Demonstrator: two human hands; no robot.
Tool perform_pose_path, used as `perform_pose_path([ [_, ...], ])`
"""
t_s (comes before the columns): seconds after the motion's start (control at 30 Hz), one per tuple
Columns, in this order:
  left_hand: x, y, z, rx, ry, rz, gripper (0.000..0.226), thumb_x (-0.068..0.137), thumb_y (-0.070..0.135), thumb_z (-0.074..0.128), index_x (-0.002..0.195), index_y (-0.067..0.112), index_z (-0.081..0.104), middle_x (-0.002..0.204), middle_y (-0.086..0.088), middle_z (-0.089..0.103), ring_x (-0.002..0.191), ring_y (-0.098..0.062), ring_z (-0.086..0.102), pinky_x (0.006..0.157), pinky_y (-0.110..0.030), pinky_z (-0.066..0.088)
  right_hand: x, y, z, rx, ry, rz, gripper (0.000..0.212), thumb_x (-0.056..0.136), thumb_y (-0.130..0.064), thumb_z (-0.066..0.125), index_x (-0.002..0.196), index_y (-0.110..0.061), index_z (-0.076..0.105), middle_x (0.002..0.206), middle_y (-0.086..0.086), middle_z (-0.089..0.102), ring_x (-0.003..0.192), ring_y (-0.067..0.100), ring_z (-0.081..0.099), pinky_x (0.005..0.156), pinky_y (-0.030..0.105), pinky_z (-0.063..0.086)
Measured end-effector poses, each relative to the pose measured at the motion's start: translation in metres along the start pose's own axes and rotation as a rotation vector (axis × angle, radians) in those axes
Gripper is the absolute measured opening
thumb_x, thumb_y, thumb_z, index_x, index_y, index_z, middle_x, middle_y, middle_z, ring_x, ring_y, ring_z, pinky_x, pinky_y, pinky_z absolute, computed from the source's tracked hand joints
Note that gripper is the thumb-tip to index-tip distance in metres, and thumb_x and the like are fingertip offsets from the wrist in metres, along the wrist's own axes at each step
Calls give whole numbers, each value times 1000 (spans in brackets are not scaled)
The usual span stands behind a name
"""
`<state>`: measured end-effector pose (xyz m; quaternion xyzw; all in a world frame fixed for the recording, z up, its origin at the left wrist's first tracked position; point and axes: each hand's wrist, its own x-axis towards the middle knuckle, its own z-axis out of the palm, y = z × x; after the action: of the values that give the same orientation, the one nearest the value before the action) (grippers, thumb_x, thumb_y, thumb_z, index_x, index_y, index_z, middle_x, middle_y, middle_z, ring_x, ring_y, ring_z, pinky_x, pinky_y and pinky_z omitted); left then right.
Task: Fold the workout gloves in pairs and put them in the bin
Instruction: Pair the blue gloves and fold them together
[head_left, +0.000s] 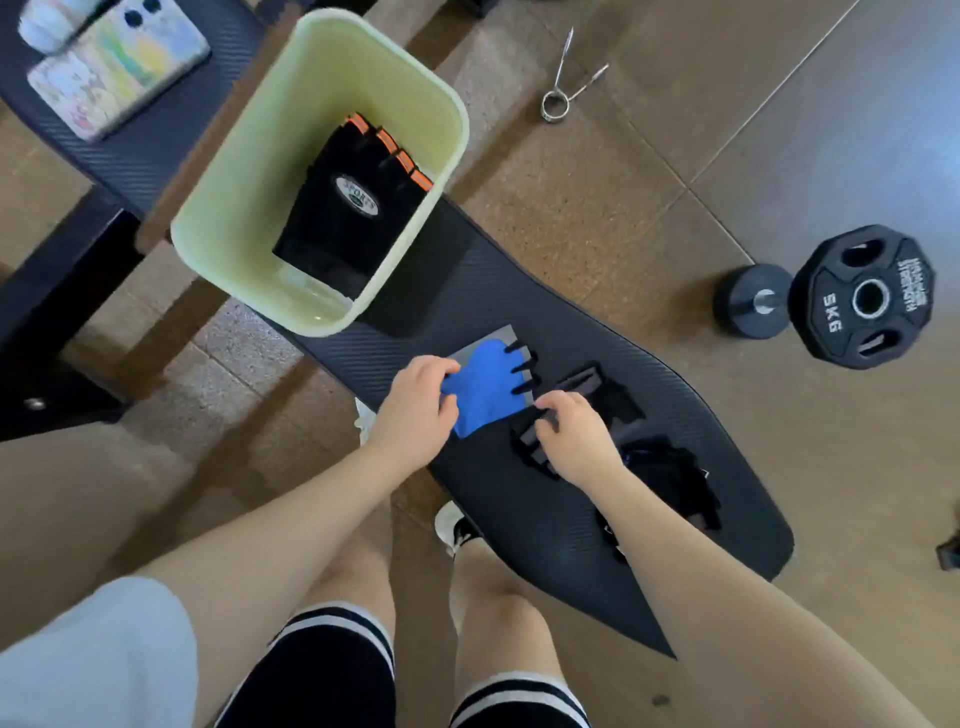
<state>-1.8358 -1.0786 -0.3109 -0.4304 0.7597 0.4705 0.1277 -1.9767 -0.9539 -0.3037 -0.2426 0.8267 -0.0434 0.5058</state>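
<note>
My two hands work a blue glove on a black padded bench.

The blue glove (485, 387), smooth fabric with grey backing and short black finger loops, lies flat on the ribbed bench (545, 514). My left hand (415, 410) pinches its wrist edge; my right hand (576, 436) grips the finger end beside dark gloves (670, 478). A pale green plastic bin (249, 171), rounded and rectangular, stands on the bench's far end, holding folded black gloves with orange trim (353, 202). A round 5 kg plate (865, 296) rests on the floor.
</note>
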Motion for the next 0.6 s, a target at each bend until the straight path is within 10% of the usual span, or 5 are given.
perform_pose_path([
  [0.33,15,-22,69,-104,276,-414,53,90,18,53,138,10,33,141,-15,35,129,-32,38,107,-41,32,3,57,34,37,-140,-168,53,96,-19,45,145,-15,26,159,-3,7,124,17,44,104,28,32],
  [0.6,-3,-7,69,-442,214,-431,13,84,14,61,97,12,59,80,1,57,79,-17,54,77,-32,49,-9,76,33,148,-111,-162,46,96,-18,45,141,-15,34,156,-3,18,113,17,52,91,21,35],
])
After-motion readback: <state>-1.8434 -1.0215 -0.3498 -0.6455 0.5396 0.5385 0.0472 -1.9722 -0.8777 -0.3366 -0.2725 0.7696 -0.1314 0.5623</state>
